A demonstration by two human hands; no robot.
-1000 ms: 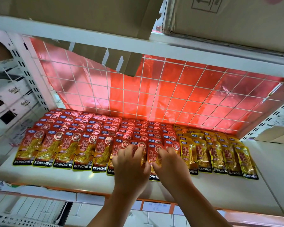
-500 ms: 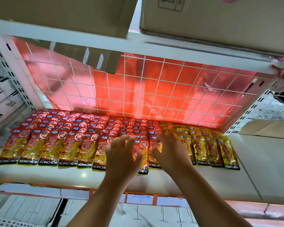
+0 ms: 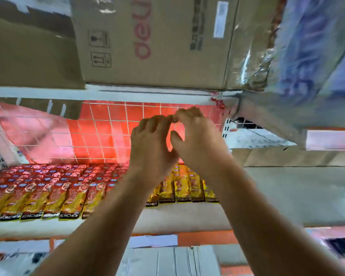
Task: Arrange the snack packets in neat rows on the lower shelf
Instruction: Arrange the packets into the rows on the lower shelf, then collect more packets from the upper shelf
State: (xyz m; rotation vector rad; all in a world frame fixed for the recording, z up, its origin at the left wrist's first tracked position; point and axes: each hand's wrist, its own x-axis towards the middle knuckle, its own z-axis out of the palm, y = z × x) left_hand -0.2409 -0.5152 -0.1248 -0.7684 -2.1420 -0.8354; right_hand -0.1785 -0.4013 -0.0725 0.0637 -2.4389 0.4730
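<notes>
Two hands, both empty: my left hand (image 3: 150,145) and right hand (image 3: 199,142) hover with fingers loosely bent, fingertips meeting, gripping nothing. The red snack packets (image 3: 48,188) lie below and left of the left hand. The yellow packets (image 3: 184,186) sit directly beneath both wrists, all on the lower shelf (image 3: 287,196).

My worry is the descent. The packets overlap and look slick, so I judge that a hand landing carelessly could skew a row or push the front packets over the shelf lip. Motion blur also hides how straight the rows are.

Just above my fingertips runs the upper shelf edge (image 3: 127,92), easy to knock. A cardboard box (image 3: 157,46) sits higher. The wire grid (image 3: 100,136) backs the hands, and a foil-wrapped bundle (image 3: 287,56) crowds the upper right.
</notes>
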